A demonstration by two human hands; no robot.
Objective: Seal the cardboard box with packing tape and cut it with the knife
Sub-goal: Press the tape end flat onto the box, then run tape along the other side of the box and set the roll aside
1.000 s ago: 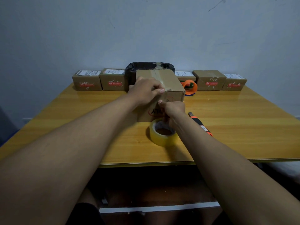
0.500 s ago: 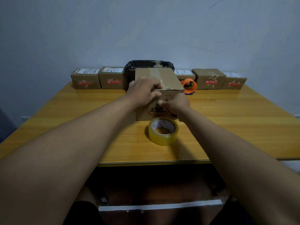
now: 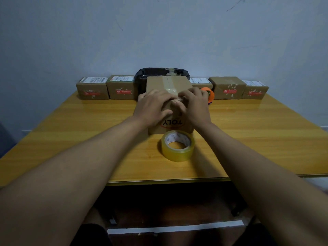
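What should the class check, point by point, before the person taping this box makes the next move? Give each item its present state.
1. Tape strip runs along the top seam of the cardboard box: ok.
2. Left hand and right hand both press at the box's front top edge: ok.
3. Tape is fully stuck down the front face: cannot tell, the hands cover it.
4. Tape roll lies flat on the table, just in front of the box: ok.
5. Tape is cut free from the roll: cannot tell.
6. Knife within sight for cutting: not ok, none shows in this view.
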